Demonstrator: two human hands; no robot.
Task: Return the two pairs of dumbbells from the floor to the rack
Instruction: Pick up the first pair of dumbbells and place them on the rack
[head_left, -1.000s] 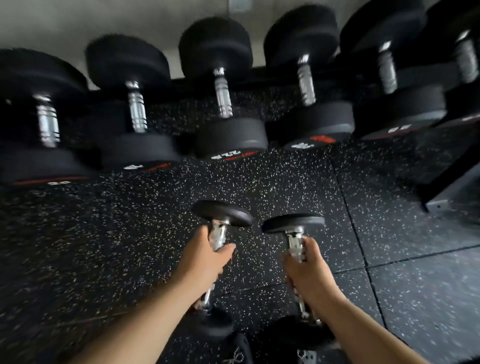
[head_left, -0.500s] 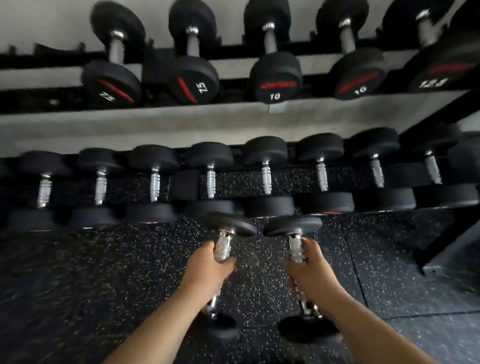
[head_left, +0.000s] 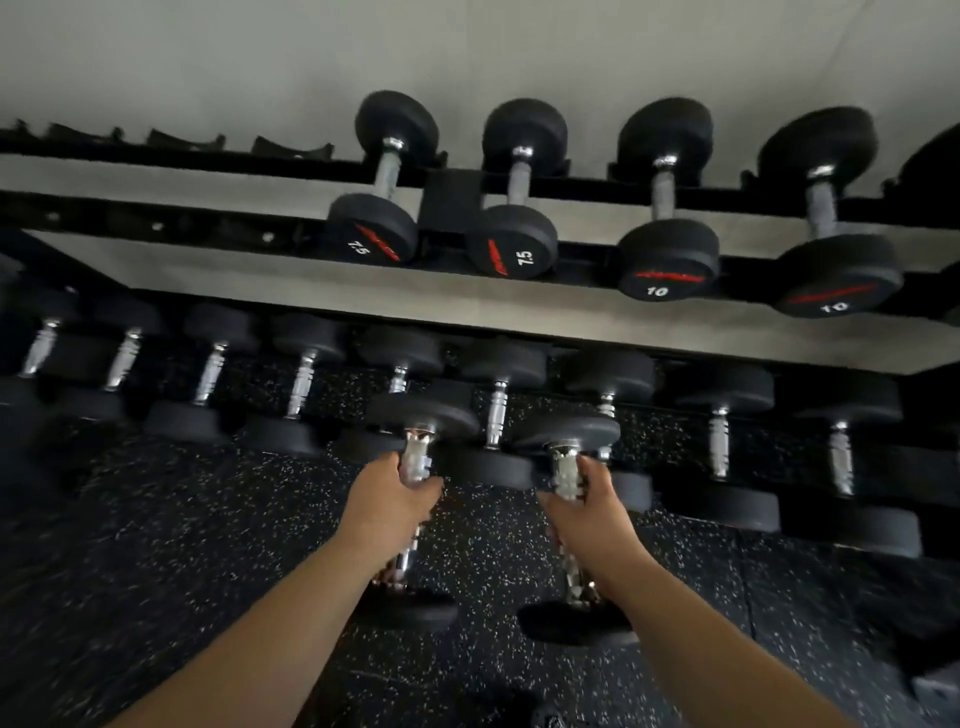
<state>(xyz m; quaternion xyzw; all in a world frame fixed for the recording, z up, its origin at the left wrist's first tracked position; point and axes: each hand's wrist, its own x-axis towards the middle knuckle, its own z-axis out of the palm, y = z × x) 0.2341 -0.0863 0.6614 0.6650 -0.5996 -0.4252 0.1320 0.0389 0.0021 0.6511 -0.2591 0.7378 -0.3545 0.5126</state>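
Note:
My left hand (head_left: 387, 506) grips the chrome handle of a small black dumbbell (head_left: 423, 413), held off the floor with its far head up. My right hand (head_left: 587, 512) grips a matching dumbbell (head_left: 569, 431) the same way, beside the first. Both are in front of the rack's lower row. The rack's top shelf (head_left: 208, 228) has bare cradles on its left part. To their right sit two dumbbells marked 7.5 (head_left: 371, 228) and two marked 10 (head_left: 667, 257).
A lower row of several larger black dumbbells (head_left: 301, 384) spans the view behind my hands. Black speckled rubber flooring (head_left: 156, 545) lies below. A grey wall (head_left: 467, 52) is behind the rack. A grey rack foot (head_left: 935, 691) shows at the bottom right.
My view has tilted up, so the top shelf and its bare left cradles have come into view. Both hands have kept their hold and lifted the dumbbells higher toward the rack.

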